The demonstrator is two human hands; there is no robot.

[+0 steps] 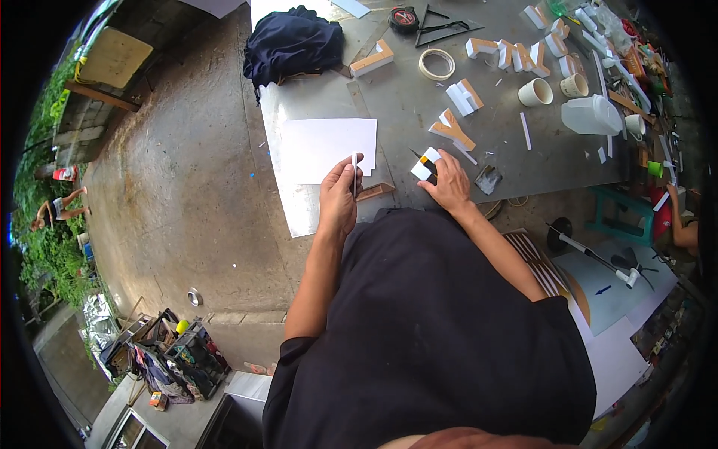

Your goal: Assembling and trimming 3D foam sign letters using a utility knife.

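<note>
My left hand (339,196) is closed around a thin white strip (354,166), held upright between thumb and fingers above the table's near edge. Under its far side lies a sheet of white paper (321,142). My right hand (450,182) has its fingers curled around a yellow-and-black cutter (428,160) with a thin pointed tip. A small white block (420,171) is beneath the cutter, by the thumb; whether the hand also grips it, I cannot tell. A brown, slotted wooden piece (375,191) lies between my hands. Beyond the right hand rests a Y-shaped letter (453,132) with a tan face.
The metal table (404,97) holds a roll of tape (437,64), a tape measure (404,19), dark cloth (292,41), more block letters, mugs (535,92) and a plastic jug (591,115). A person's arm (683,224) shows at far right; another person (60,209) is far left.
</note>
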